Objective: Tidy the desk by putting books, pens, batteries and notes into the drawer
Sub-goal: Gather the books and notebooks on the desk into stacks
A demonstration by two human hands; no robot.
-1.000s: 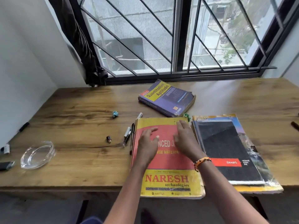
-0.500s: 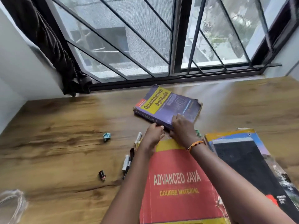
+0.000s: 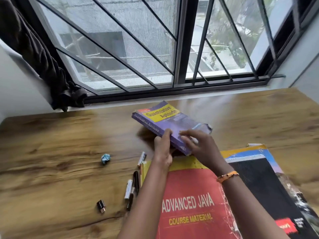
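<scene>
Centrally, just above mid-frame, a purple book (image 3: 170, 122) is held tilted, its far end raised off the table (image 3: 51, 169); its spine is gripped by the left hand (image 3: 163, 150), thumb curled over the top edge, so that grip is pinched on the book; the right hand (image 3: 202, 149) rests on the cover with fingers (image 3: 185, 137) bent over it, though whether its thumb closes beneath cannot be told. Below the hands, at lower centre, a red book (image 3: 195, 204) lies flat on the table, crossed by both forearms; to its right, at the lower right, a black notebook (image 3: 262, 187) is stacked on a larger book (image 3: 269, 152). Left of the red book, pens (image 3: 132, 187) are laid side by side, with one more pen (image 3: 141, 158) above them; a crumpled note (image 3: 105, 159) sits at left centre; a small black battery-like piece (image 3: 101, 206) lies at lower left. An orange bracelet (image 3: 227, 175) is worn on the right wrist.
</scene>
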